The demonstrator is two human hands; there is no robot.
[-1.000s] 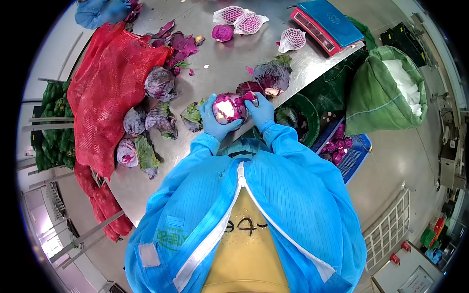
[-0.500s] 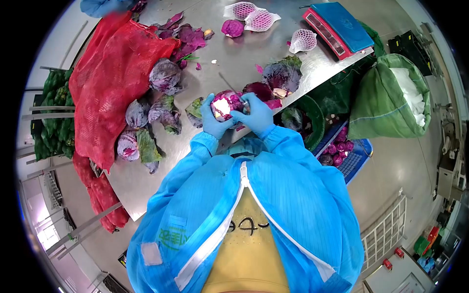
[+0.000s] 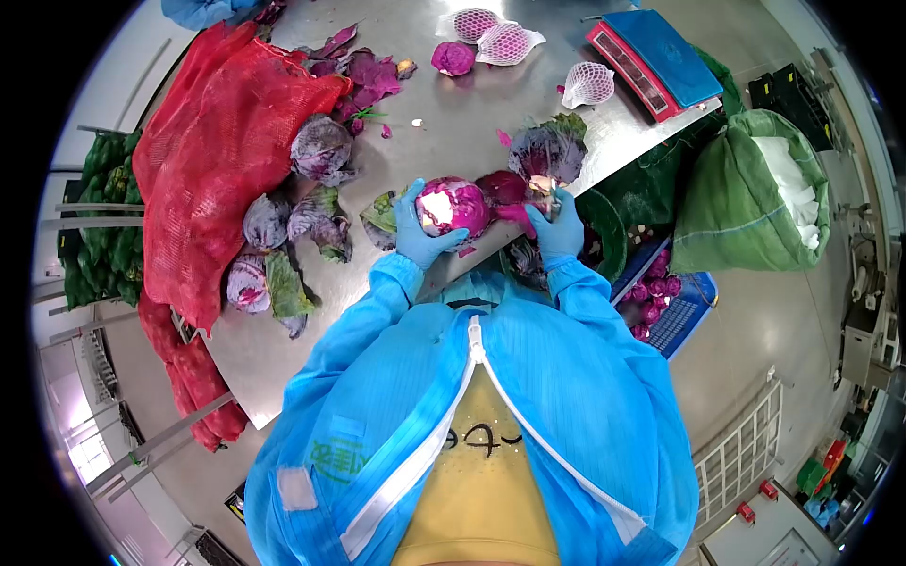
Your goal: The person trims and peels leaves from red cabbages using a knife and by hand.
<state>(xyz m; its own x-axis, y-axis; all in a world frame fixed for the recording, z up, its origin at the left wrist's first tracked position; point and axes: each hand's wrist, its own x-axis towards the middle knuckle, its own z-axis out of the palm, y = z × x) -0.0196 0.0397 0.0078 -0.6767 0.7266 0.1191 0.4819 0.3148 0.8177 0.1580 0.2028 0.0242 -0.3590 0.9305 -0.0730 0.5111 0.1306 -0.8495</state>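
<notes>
My left hand (image 3: 422, 229), in a blue glove, is wrapped round the left side of a purple cabbage (image 3: 460, 208) with a pale cut patch. To the right of the cabbage, my right hand (image 3: 559, 224) is closed on a purple leaf (image 3: 515, 215) near the table edge. Whether it also holds a knife cannot be made out. Dark loose leaves (image 3: 502, 189) lie just beyond, beside a large outer leaf (image 3: 547, 154) with green edges.
A red mesh sack (image 3: 222, 151) and several untrimmed cabbages (image 3: 321, 149) lie at the left. Netted cabbages (image 3: 505, 43) and a scale (image 3: 651, 61) stand at the back. Right of the steel table (image 3: 425, 94) are a green tub (image 3: 612, 241), a blue crate (image 3: 681, 316) and a green sack (image 3: 746, 203).
My right hand has moved right, away from the cabbage, with a purple leaf. My left hand stays on the cabbage, whose purple side now shows more.
</notes>
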